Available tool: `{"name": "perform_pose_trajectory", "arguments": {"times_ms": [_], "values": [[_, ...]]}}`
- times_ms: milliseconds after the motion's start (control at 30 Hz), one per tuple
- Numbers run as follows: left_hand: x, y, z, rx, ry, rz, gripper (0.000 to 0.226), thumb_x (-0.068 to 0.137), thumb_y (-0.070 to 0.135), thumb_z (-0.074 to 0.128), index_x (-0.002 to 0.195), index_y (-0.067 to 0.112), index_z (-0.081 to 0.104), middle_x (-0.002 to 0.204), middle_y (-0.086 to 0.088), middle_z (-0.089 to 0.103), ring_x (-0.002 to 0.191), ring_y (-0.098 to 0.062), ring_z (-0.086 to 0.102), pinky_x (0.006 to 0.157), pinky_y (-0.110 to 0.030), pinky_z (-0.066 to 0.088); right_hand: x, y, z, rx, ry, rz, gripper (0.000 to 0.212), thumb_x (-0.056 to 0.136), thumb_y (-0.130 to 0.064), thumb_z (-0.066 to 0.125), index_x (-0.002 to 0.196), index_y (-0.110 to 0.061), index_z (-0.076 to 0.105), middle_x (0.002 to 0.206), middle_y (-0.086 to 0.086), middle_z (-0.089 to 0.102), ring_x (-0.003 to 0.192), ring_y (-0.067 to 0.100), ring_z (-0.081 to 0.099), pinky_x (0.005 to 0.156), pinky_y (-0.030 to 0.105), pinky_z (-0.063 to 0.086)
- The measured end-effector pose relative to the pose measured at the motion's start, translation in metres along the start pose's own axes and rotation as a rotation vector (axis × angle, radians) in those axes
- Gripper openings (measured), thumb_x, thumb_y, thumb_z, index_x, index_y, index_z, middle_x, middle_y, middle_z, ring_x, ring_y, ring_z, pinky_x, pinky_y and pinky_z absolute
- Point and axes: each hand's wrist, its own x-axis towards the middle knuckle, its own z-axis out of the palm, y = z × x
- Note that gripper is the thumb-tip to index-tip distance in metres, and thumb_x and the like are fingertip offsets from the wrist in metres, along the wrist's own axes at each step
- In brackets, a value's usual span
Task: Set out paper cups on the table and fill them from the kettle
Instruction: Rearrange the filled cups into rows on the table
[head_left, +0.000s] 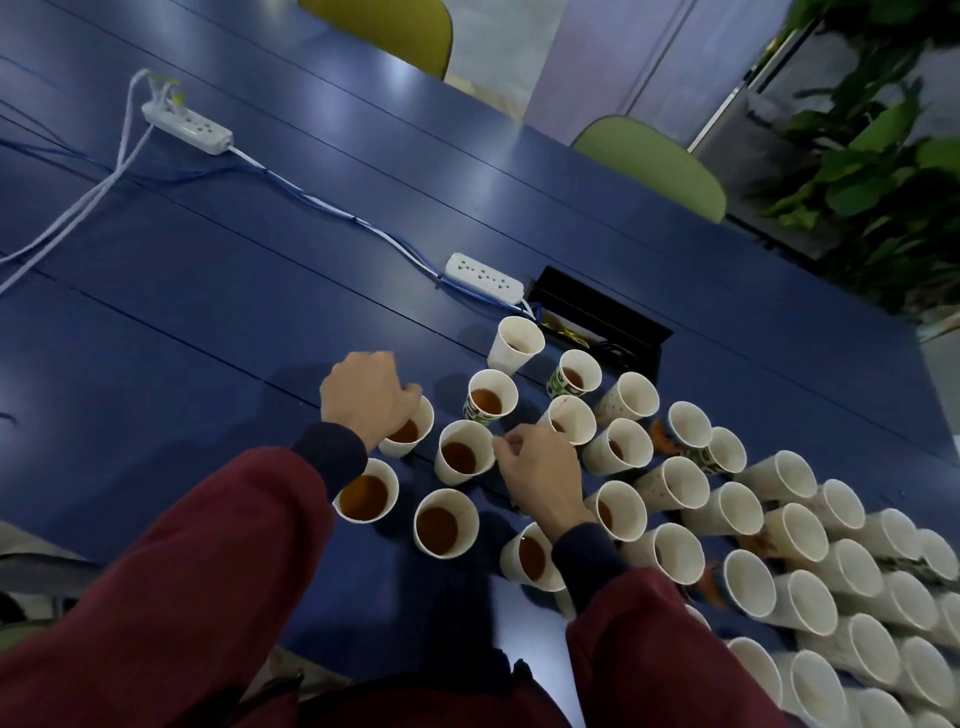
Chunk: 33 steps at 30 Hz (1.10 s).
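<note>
Head view. Blue table (218, 291), slatted, glossy. Its near edge runs under the person's red sleeves (171, 587); the far edge runs along two green chairs (654, 166). The left half is open room, crossed only by cables and a power strip (187, 127) toward the far left corner. A second power strip (484, 276) lies mid-table beside an open black cable box (602, 322).

Paper cups (779, 587) crowd the table from the middle out to the right edge, rims touching or nearly so; little free room there. Those toward the right look empty, while the ones near the hands hold brown liquid.

Left hand (366, 397) is curled over the rim of a filled cup (410, 434), fingers closed on its far side. Right hand (540, 467) sits among the cups, thumb and forefinger pressed together just beside a filled white cup (464, 452); cannot tell whether they pinch its rim.

Leafy plant (878, 156) and pale wall panels beyond the far right corner.
</note>
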Motion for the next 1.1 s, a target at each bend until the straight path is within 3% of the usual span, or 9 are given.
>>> {"name": "perform_pose_trajectory", "arguments": {"times_ms": [67, 200, 433, 567, 667, 767, 900, 1100], "values": [[0.000, 0.012, 0.001, -0.030, 0.037, 0.041, 0.032, 0.089, 0.035, 0.059, 0.107, 0.009, 0.065, 0.102, -0.012, 0.066, 0.096, -0.035, 0.061, 0.073, -0.039, 0.046, -0.006, 0.006, -0.005, 0.029, 0.039, 0.017, 0.028, 0.096, -0.042, 0.059, 0.094, -0.018, 0.072, 0.087, 0.001, 0.072, 0.082, 0.021, 0.067, 0.074, 0.039, 0.057], [-0.005, 0.038, 0.007, -0.078, 0.075, 0.172, 0.028, 0.091, 0.030, 0.058, 0.105, 0.008, 0.067, 0.101, -0.012, 0.065, 0.099, -0.033, 0.057, 0.077, -0.041, 0.049, -0.022, 0.021, -0.017, 0.058, 0.117, 0.048, 0.024, 0.095, -0.039, 0.061, 0.100, -0.018, 0.073, 0.092, 0.000, 0.075, 0.085, 0.019, 0.068, 0.077, 0.037, 0.056], [-0.034, 0.088, 0.029, -0.098, -0.002, 0.401, 0.021, 0.093, 0.031, 0.060, 0.103, 0.015, 0.070, 0.099, -0.006, 0.067, 0.094, -0.027, 0.059, 0.079, -0.039, 0.048, -0.059, 0.076, -0.046, 0.143, 0.293, 0.202, 0.022, 0.094, -0.033, 0.063, 0.084, -0.016, 0.073, 0.078, 0.000, 0.073, 0.073, 0.019, 0.067, 0.068, 0.039, 0.054], [-0.056, 0.113, 0.041, -0.117, -0.151, 0.425, 0.018, 0.095, 0.031, 0.058, 0.100, 0.017, 0.068, 0.093, -0.004, 0.067, 0.089, -0.025, 0.065, 0.080, -0.041, 0.056, -0.074, 0.103, -0.056, 0.137, 0.329, 0.212, 0.026, 0.097, -0.034, 0.062, 0.081, -0.015, 0.069, 0.076, 0.003, 0.071, 0.069, 0.017, 0.063, 0.065, 0.037, 0.052], [-0.074, 0.131, 0.052, 0.067, -0.253, 0.456, 0.020, 0.092, 0.033, 0.057, 0.099, 0.016, 0.065, 0.096, -0.005, 0.067, 0.091, -0.025, 0.064, 0.081, -0.039, 0.054, -0.082, 0.128, -0.062, 0.145, 0.297, 0.193, 0.025, 0.096, -0.035, 0.063, 0.084, -0.015, 0.068, 0.083, 0.006, 0.073, 0.077, 0.023, 0.066, 0.071, 0.039, 0.053], [-0.096, 0.140, 0.061, 0.320, -0.309, 0.453, 0.031, 0.089, 0.038, 0.059, 0.108, 0.014, 0.062, 0.109, -0.010, 0.066, 0.099, -0.027, 0.064, 0.076, -0.034, 0.048, -0.089, 0.148, -0.066, 0.164, 0.250, 0.135, 0.023, 0.095, -0.033, 0.063, 0.091, -0.013, 0.073, 0.087, 0.006, 0.074, 0.083, 0.023, 0.067, 0.075, 0.041, 0.054], [-0.123, 0.140, 0.072, 0.543, -0.333, 0.361, 0.032, 0.094, 0.028, 0.055, 0.122, 0.012, 0.058, 0.122, -0.012, 0.061, 0.113, -0.028, 0.060, 0.084, -0.034, 0.049, -0.094, 0.167, -0.067, 0.191, 0.224, 0.041, 0.024, 0.093, -0.034, 0.063, 0.090, -0.013, 0.073, 0.086, 0.004, 0.074, 0.083, 0.022, 0.068, 0.074, 0.041, 0.055], [-0.143, 0.135, 0.080, 0.513, -0.288, 0.203, 0.021, 0.097, 0.012, 0.050, 0.115, 0.007, 0.060, 0.122, -0.014, 0.063, 0.114, -0.032, 0.061, 0.088, -0.037, 0.049, -0.101, 0.178, -0.056, 0.125, 0.126, -0.118, 0.019, 0.090, -0.033, 0.064, 0.084, -0.016, 0.070, 0.078, 0.000, 0.067, 0.075, 0.019, 0.062, 0.062, 0.034, 0.046]]}}
